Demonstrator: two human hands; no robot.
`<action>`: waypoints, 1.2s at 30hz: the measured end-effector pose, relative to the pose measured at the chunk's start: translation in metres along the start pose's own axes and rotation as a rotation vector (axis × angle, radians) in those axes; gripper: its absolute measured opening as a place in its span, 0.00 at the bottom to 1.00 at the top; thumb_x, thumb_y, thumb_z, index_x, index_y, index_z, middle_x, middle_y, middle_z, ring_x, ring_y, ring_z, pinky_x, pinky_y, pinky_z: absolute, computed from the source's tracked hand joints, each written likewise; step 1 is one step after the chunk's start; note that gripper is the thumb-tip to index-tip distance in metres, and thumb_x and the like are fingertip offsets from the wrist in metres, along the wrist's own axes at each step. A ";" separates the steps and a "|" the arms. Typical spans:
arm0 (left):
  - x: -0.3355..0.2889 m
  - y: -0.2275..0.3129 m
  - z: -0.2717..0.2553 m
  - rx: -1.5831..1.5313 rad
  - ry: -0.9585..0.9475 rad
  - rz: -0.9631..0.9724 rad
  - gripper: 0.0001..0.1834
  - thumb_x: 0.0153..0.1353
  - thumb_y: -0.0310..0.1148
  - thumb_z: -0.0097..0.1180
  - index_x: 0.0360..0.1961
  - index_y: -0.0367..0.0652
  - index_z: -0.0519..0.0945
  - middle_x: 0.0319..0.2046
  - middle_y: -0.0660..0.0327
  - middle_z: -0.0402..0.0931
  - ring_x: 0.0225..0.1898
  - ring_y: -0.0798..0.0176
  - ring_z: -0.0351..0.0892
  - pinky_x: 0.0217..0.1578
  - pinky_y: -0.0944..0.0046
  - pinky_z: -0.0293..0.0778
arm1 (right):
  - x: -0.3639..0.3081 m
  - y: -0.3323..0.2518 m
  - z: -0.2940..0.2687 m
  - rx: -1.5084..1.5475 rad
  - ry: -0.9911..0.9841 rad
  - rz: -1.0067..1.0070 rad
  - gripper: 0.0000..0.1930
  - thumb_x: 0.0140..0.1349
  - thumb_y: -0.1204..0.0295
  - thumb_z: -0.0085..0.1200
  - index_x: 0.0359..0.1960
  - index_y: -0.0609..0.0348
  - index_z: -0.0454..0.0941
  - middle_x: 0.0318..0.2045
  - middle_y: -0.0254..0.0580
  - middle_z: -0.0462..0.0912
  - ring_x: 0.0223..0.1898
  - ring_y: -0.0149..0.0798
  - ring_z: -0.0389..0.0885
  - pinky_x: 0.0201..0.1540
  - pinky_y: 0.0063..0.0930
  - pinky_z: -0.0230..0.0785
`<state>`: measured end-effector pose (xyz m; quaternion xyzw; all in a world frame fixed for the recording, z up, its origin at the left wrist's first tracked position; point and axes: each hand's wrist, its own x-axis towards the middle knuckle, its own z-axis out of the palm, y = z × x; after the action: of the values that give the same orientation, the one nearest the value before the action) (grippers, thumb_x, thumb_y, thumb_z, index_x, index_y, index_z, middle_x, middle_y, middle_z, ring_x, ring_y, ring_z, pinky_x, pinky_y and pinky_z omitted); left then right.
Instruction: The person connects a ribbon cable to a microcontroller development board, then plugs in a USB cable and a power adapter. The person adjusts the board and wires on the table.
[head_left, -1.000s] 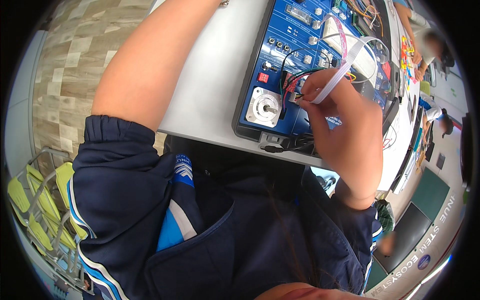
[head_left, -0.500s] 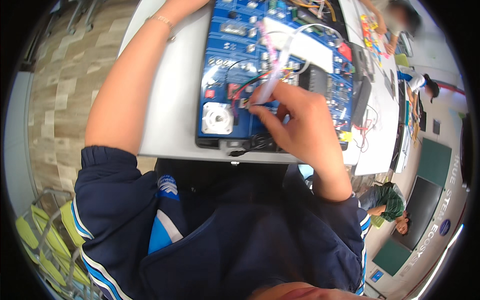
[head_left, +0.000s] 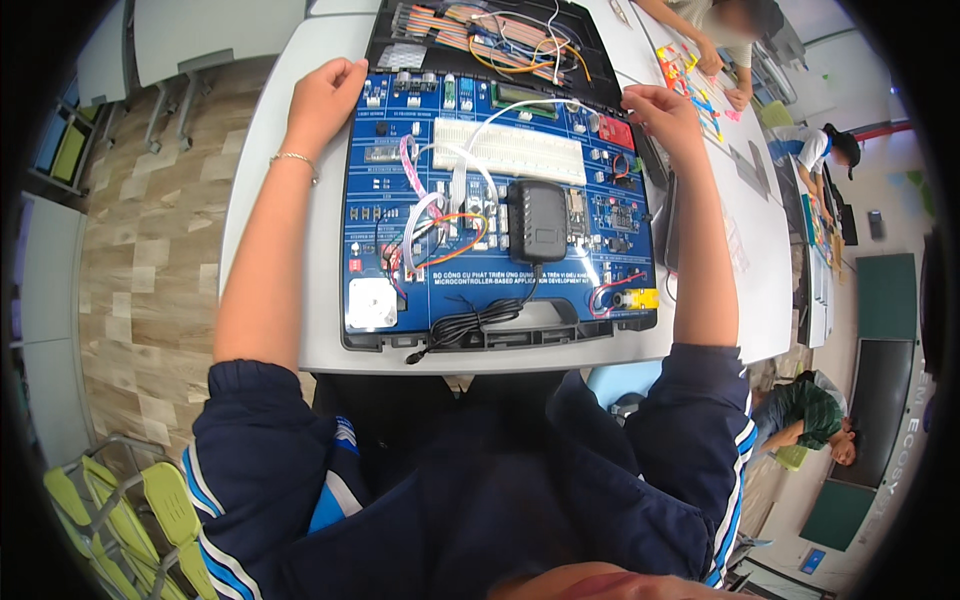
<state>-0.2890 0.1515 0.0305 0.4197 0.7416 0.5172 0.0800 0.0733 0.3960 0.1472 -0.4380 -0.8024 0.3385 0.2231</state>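
Note:
A black plastic case lies opened on the white table, a blue microcontroller training board filling its near half. My left hand has closed fingers at the case's left side, close to the hinge line. Across from it, my right hand is closed at the right side, fingertips against the lid's corner. Fingers of both hands are partly hidden. On the board are a white breadboard, a black power adapter with a coiled cable, looping white cable and a square motor.
The lid holds ribbon jumper wires and loose wires. Past my right hand, a person handles colourful pieces on the table. Green chairs stand at lower left; another person sits at the right.
My right hand has let go of the connector at the board's lower left and moved to the case's far right side. More of the case and lid shows; my left hand is fully in view.

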 end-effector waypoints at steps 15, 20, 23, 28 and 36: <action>0.003 0.003 0.002 -0.052 -0.004 -0.015 0.21 0.68 0.48 0.60 0.27 0.41 0.82 0.19 0.68 0.76 0.23 0.74 0.68 0.28 0.69 0.67 | 0.078 0.016 0.062 -0.294 -0.114 -0.036 0.20 0.56 0.53 0.72 0.39 0.58 0.91 0.32 0.37 0.90 0.32 0.31 0.85 0.37 0.25 0.75; -0.002 -0.007 -0.001 -0.113 -0.016 -0.034 0.20 0.70 0.48 0.60 0.27 0.43 0.82 0.21 0.74 0.76 0.24 0.79 0.69 0.27 0.74 0.65 | 0.064 0.046 0.006 0.889 -0.106 0.252 0.16 0.69 0.71 0.59 0.55 0.69 0.80 0.49 0.46 0.85 0.43 0.30 0.84 0.39 0.17 0.76; 0.002 -0.008 -0.001 -0.064 -0.015 -0.031 0.18 0.70 0.46 0.61 0.30 0.43 0.84 0.23 0.73 0.79 0.25 0.80 0.71 0.29 0.75 0.66 | 0.012 0.043 -0.028 1.096 -0.131 0.322 0.17 0.71 0.74 0.56 0.56 0.74 0.76 0.50 0.50 0.84 0.44 0.33 0.84 0.41 0.16 0.79; 0.002 0.007 0.005 -0.092 0.091 -0.017 0.21 0.68 0.42 0.59 0.27 0.33 0.81 0.21 0.56 0.81 0.25 0.67 0.75 0.30 0.62 0.72 | -0.020 0.068 -0.031 1.194 -0.156 0.314 0.16 0.72 0.77 0.54 0.57 0.76 0.73 0.47 0.54 0.84 0.41 0.34 0.85 0.40 0.15 0.82; -0.001 0.011 0.002 -0.159 0.051 -0.029 0.19 0.69 0.39 0.59 0.26 0.34 0.81 0.22 0.60 0.82 0.25 0.71 0.75 0.29 0.66 0.71 | -0.033 0.067 -0.014 1.104 -0.200 0.256 0.21 0.74 0.75 0.52 0.64 0.75 0.68 0.46 0.49 0.85 0.35 0.22 0.83 0.33 0.05 0.78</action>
<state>-0.2815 0.1531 0.0384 0.3880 0.7062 0.5835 0.1018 0.1366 0.3986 0.1057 -0.3162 -0.4644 0.7713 0.2990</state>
